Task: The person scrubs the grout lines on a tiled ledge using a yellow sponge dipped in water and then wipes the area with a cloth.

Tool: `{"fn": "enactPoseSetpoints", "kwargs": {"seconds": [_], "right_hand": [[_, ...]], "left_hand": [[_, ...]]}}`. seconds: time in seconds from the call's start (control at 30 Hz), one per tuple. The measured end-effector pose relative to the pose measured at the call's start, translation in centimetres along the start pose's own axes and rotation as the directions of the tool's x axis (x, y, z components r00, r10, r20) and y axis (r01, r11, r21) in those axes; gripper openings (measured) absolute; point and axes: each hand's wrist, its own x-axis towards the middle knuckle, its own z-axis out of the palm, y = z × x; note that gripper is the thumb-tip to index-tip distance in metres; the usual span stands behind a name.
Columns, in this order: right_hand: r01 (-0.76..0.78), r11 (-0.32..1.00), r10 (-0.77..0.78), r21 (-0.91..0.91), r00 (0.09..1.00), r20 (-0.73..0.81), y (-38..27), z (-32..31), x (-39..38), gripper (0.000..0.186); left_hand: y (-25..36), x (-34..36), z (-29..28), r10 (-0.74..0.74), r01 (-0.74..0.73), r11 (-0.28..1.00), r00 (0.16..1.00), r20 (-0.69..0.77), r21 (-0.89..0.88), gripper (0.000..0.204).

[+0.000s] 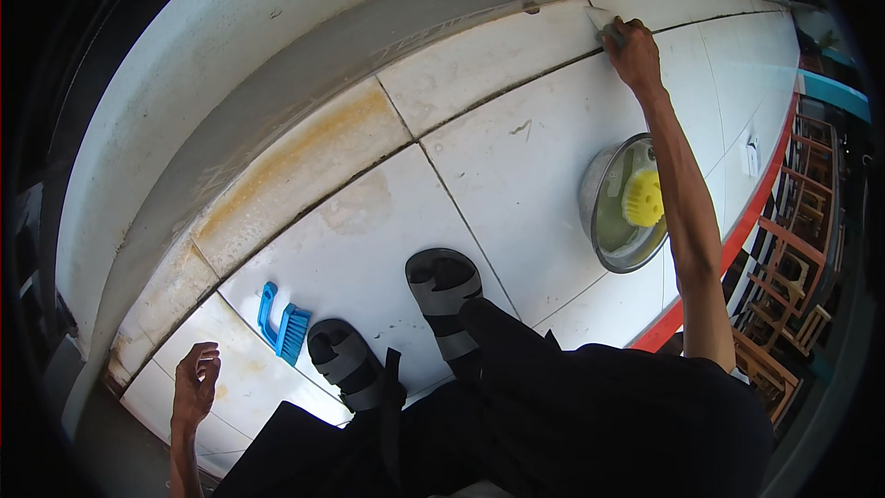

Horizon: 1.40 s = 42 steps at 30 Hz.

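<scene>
My right hand [636,57] reaches far out along the wall's foot, closed round a scraper [601,22] with a pale, flat blade. The blade tip points to the joint between the white floor tiles [502,57] and the wall; most of the handle is hidden in my fingers. At the lower left my left hand [194,385] hovers above the tiles, fingers loosely bent and apart, with nothing in it. Nearest to it lies a blue scrubbing brush [282,325]. Beneath my right forearm stands a metal basin [595,198] of cloudy water, holding a yellow scrubber [643,197].
A curved white wall [304,9] borders the tiles on the far and left sides. Yellow-brown stains [300,148] mark the tiles beside it. My sandalled feet [442,290] stand in the middle. A red edge [751,212] runs along the right, with wooden chairs [784,277] beyond.
</scene>
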Motion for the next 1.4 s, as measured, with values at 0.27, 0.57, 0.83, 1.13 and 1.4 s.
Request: {"fn": "enactPoseSetpoints", "kwargs": {"seconds": [0.27, 0.57, 0.83, 1.13, 1.4], "right_hand": [[-0.231, 0.932, 0.206, 0.281, 0.972, 0.115, -2.1, -1.2, -1.0, 0.054], [-0.070, 0.987, 0.074, 0.143, 0.997, -0.019, -5.1, 0.1, -2.7, 0.044], [-0.012, 0.975, 0.014, 0.224, 1.000, -0.008, -5.6, 0.5, -2.1, 0.044], [-0.025, 0.978, 0.024, 0.209, 1.000, 0.004, -3.2, 1.5, -0.5, 0.048], [-0.009, 0.972, -0.002, 0.233, 0.999, 0.047, -1.3, 1.1, 0.0, 0.043]], "left_hand": [[-0.1, 0.2, 0.0, 0.024, -0.024, 1.000, 1.000, 0.004, 0.005, 0.040], [-0.6, -0.4, -0.2, 0.006, -0.006, 1.000, 1.000, -0.016, -0.003, 0.041], [-0.6, -0.3, 0.1, 0.017, -0.017, 1.000, 1.000, 0.003, -0.021, 0.042], [-1.2, -1.0, 0.2, 0.011, -0.011, 1.000, 0.999, -0.038, 0.001, 0.045], [-0.6, -0.8, 0.4, -0.011, 0.011, 1.000, 1.000, -0.011, 0.001, 0.045]]}}
